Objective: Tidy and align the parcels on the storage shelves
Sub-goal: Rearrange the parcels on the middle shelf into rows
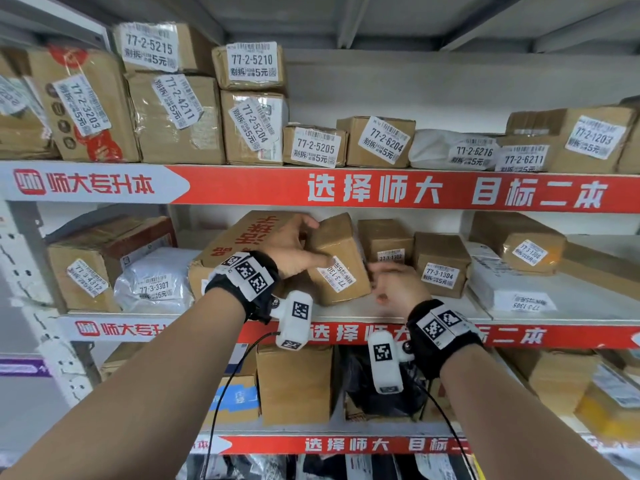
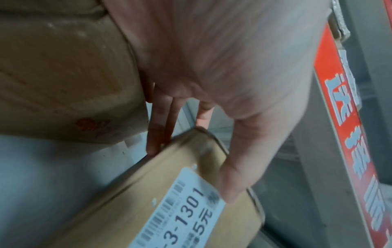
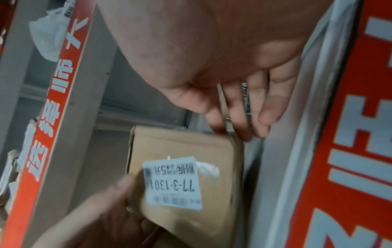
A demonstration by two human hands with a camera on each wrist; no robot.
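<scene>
A: While the left hand [image 1: 294,249] grips the tilted parcel 77-3-1301 [image 1: 341,259] on the middle shelf [image 1: 433,311], what does the right hand [image 1: 398,284] do?

B: It hovers beside it with fingers spread, holding nothing, probably to help set the upside-down label upright.

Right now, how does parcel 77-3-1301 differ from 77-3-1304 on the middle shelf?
Parcel 77-3-1301 is tilted, its label upside down; 77-3-1304 stands square, label upright. The left hand grips 1301; no hand touches 1304. Both are brown cartons with white labels.
</scene>
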